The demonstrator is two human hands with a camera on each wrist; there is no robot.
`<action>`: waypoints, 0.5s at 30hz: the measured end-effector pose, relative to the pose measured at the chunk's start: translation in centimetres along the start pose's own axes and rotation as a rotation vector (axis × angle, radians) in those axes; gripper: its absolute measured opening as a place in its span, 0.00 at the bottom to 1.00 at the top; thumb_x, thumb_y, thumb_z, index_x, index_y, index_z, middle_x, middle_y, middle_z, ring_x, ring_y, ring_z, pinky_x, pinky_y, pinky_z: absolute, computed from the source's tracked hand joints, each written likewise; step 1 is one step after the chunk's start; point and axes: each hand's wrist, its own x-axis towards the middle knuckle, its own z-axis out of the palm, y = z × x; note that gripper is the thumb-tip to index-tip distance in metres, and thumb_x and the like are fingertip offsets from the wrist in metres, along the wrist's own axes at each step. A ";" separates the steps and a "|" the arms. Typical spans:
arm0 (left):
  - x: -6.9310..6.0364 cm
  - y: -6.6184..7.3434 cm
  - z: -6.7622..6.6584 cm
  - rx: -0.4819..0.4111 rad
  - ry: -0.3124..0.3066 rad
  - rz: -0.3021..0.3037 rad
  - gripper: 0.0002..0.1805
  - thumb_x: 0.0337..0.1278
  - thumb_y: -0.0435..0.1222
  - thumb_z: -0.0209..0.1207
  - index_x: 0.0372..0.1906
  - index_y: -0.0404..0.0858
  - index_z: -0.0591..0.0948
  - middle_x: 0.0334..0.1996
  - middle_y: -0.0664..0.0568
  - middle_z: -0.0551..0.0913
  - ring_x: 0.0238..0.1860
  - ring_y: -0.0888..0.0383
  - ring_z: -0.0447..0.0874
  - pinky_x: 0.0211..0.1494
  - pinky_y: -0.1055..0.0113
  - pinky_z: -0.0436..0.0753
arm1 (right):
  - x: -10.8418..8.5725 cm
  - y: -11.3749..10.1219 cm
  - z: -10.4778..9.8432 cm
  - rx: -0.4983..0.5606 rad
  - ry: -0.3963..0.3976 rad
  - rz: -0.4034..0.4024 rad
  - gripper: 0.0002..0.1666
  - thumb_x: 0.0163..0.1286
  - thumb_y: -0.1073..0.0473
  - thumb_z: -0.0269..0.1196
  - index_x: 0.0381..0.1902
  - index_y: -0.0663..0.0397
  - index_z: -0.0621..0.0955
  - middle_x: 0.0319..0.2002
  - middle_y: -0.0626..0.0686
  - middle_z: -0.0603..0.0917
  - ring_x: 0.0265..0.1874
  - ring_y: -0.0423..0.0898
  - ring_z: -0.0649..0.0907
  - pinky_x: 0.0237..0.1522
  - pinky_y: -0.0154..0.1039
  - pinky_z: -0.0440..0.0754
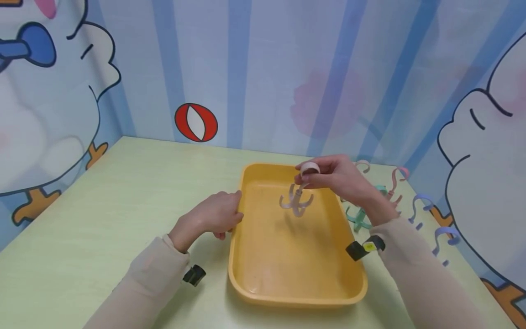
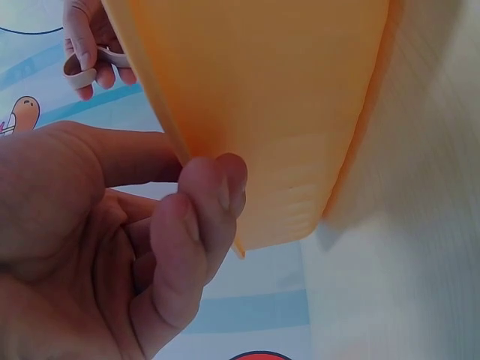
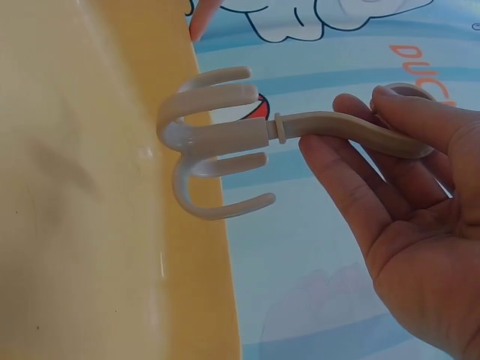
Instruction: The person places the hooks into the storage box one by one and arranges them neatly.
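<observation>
The right hand (image 1: 334,176) pinches the curled stem of a smooth beige four-pronged hook (image 1: 297,202) above the glossy, round-cornered yellow tray (image 1: 287,260); the left hand (image 1: 218,212) pinches its left rim. Curvy pastel hooks (image 1: 360,219) sit toward the table's (image 1: 102,196) right edge.

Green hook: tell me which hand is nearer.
Right. In the head view, the right hand is just above-left of the green hook; the left hand is across the yellow tray, at its left rim.

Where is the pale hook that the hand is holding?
In the head view, the pale hook is just right of centre, held by its top in the right hand, above the yellow tray.
</observation>
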 end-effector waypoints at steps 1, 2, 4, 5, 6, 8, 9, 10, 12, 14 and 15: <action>0.0 0.0 0.0 0.001 0.000 -0.003 0.13 0.76 0.31 0.49 0.59 0.33 0.73 0.27 0.47 0.79 0.16 0.55 0.81 0.24 0.67 0.83 | 0.1 0.0 0.1 0.000 -0.001 0.001 0.20 0.76 0.66 0.64 0.63 0.69 0.82 0.49 0.56 0.92 0.52 0.49 0.92 0.56 0.43 0.89; 0.0 -0.1 0.0 0.002 0.001 -0.006 0.13 0.76 0.31 0.49 0.59 0.33 0.73 0.27 0.47 0.80 0.16 0.55 0.81 0.24 0.67 0.83 | 0.2 0.1 0.2 -0.004 -0.004 0.002 0.21 0.76 0.66 0.64 0.64 0.69 0.82 0.50 0.57 0.92 0.52 0.49 0.92 0.56 0.43 0.89; 0.1 -0.1 0.0 0.004 0.003 -0.010 0.13 0.76 0.31 0.49 0.59 0.32 0.73 0.27 0.47 0.80 0.16 0.55 0.81 0.24 0.67 0.83 | 0.5 0.1 0.3 -0.010 -0.011 0.006 0.21 0.77 0.66 0.64 0.64 0.68 0.82 0.50 0.58 0.92 0.52 0.49 0.91 0.57 0.45 0.89; 0.1 -0.1 0.0 0.004 0.004 -0.012 0.13 0.77 0.32 0.49 0.59 0.32 0.73 0.27 0.47 0.80 0.16 0.55 0.81 0.24 0.67 0.83 | 0.7 0.2 0.4 -0.012 -0.013 0.008 0.21 0.77 0.66 0.64 0.64 0.67 0.82 0.50 0.59 0.92 0.53 0.51 0.91 0.57 0.45 0.89; 0.1 -0.2 0.0 0.004 0.004 -0.013 0.13 0.77 0.32 0.49 0.59 0.32 0.73 0.27 0.47 0.80 0.16 0.55 0.81 0.24 0.67 0.83 | 0.9 0.2 0.5 -0.013 -0.016 0.010 0.20 0.77 0.65 0.64 0.63 0.67 0.82 0.50 0.59 0.92 0.53 0.51 0.91 0.57 0.46 0.89; 0.0 -0.2 0.1 0.004 0.004 -0.015 0.13 0.77 0.32 0.50 0.59 0.33 0.73 0.27 0.47 0.80 0.16 0.55 0.81 0.24 0.67 0.83 | 1.2 0.2 0.7 -0.010 -0.019 0.013 0.20 0.76 0.65 0.64 0.63 0.66 0.83 0.49 0.60 0.92 0.54 0.55 0.90 0.57 0.46 0.89; 0.0 -0.2 0.1 0.005 0.005 -0.015 0.13 0.77 0.32 0.50 0.59 0.33 0.73 0.27 0.47 0.80 0.16 0.55 0.81 0.24 0.67 0.83 | 1.3 0.2 0.8 -0.007 -0.021 0.012 0.20 0.77 0.65 0.64 0.63 0.66 0.83 0.49 0.60 0.92 0.55 0.57 0.90 0.58 0.47 0.89; 0.0 -0.2 0.1 0.007 0.006 -0.014 0.13 0.77 0.32 0.50 0.59 0.33 0.73 0.27 0.47 0.80 0.16 0.55 0.81 0.24 0.67 0.83 | 1.5 0.2 0.9 -0.004 -0.024 0.010 0.19 0.77 0.66 0.64 0.62 0.67 0.83 0.49 0.60 0.92 0.55 0.58 0.90 0.58 0.47 0.89; 0.0 -0.1 0.1 0.008 0.007 -0.014 0.13 0.77 0.32 0.50 0.59 0.33 0.73 0.27 0.47 0.80 0.16 0.55 0.81 0.24 0.67 0.83 | 1.7 0.3 1.1 -0.004 -0.027 0.005 0.19 0.76 0.66 0.64 0.62 0.67 0.83 0.49 0.61 0.92 0.55 0.57 0.90 0.58 0.48 0.88; 0.0 0.0 0.1 0.007 0.008 -0.009 0.13 0.77 0.32 0.50 0.60 0.32 0.73 0.26 0.47 0.80 0.16 0.55 0.82 0.24 0.66 0.83 | 1.9 0.3 1.2 -0.002 -0.032 0.001 0.19 0.76 0.66 0.64 0.62 0.68 0.83 0.49 0.61 0.92 0.54 0.56 0.90 0.58 0.50 0.88; 0.0 0.1 0.1 0.008 0.009 -0.005 0.14 0.77 0.32 0.50 0.60 0.32 0.73 0.26 0.48 0.80 0.16 0.55 0.82 0.24 0.66 0.83 | 2.0 0.4 1.3 0.000 -0.033 -0.001 0.19 0.76 0.66 0.64 0.62 0.68 0.83 0.49 0.61 0.92 0.53 0.55 0.91 0.58 0.50 0.88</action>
